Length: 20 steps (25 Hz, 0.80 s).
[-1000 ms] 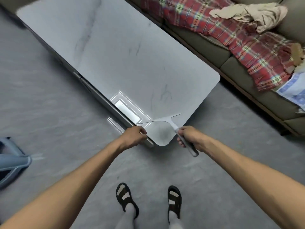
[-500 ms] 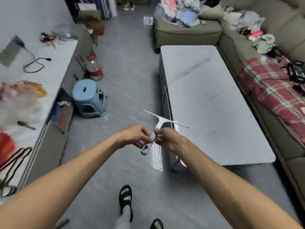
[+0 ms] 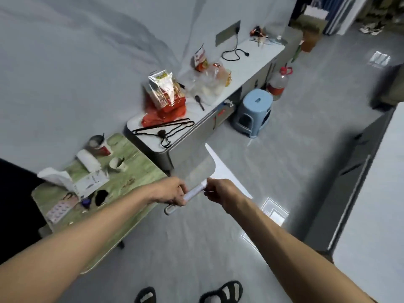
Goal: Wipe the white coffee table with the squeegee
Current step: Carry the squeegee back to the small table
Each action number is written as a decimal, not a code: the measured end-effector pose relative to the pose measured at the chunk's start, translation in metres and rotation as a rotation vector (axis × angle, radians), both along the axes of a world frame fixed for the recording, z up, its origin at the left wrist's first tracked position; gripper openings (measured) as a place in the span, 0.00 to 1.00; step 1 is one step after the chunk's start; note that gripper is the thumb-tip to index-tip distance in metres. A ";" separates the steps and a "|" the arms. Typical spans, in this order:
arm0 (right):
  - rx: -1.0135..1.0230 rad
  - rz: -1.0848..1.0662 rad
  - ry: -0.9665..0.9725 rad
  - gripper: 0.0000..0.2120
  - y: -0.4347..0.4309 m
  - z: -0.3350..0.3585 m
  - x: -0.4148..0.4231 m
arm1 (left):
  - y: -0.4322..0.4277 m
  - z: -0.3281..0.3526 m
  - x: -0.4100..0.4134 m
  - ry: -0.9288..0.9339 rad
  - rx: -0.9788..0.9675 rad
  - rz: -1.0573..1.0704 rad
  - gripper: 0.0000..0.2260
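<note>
1. The squeegee (image 3: 197,190) is in the air above the floor (image 3: 284,154), held by both hands, and touches no surface.
2. The left hand (image 3: 172,193) grips the lower part of its handle with the fingers (image 3: 181,201) curled round it. The loop end of the handle sticks out below this hand.
3. The right hand (image 3: 223,191) holds the upper end of the handle, just under the blade, with its fingers (image 3: 208,192) closed on it. Blur hides the exact hold.
4. The white blade rises away from the hands and runs slantwise, one tip up and left, the other down and right.
5. The white counter (image 3: 376,204) lies well to the right of the squeegee, apart from it, at the edge of the view.
6. A green counter (image 3: 133,165) sits just left of the squeegee and carries a red cup (image 3: 99,145), tissues and small items.
7. Beyond the squeegee, up and left, a long counter (image 3: 258,51) stands along the wall with snack bags (image 3: 166,88) on it.
8. A blue stool (image 3: 254,110) stands beyond the squeegee to its right, and a bottle (image 3: 277,83) stands behind the stool.
9. Sandals (image 3: 223,291) show on the floor below the squeegee.
</note>
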State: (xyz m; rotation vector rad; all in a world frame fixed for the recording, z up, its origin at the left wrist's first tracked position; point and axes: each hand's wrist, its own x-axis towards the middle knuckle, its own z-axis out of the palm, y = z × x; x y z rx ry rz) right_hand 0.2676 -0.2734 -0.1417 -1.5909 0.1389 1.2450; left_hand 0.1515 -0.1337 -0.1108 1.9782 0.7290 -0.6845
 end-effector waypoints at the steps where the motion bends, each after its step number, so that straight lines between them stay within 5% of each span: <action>1: 0.002 0.040 0.007 0.07 0.024 -0.007 -0.029 | 0.021 -0.007 -0.034 0.011 0.012 0.032 0.13; 11: -0.197 0.230 0.056 0.12 0.221 -0.159 -0.255 | 0.192 -0.173 -0.282 0.175 -0.065 0.209 0.14; 20: -0.240 0.358 -0.202 0.10 0.351 -0.392 -0.295 | 0.287 -0.404 -0.325 0.085 0.128 0.347 0.09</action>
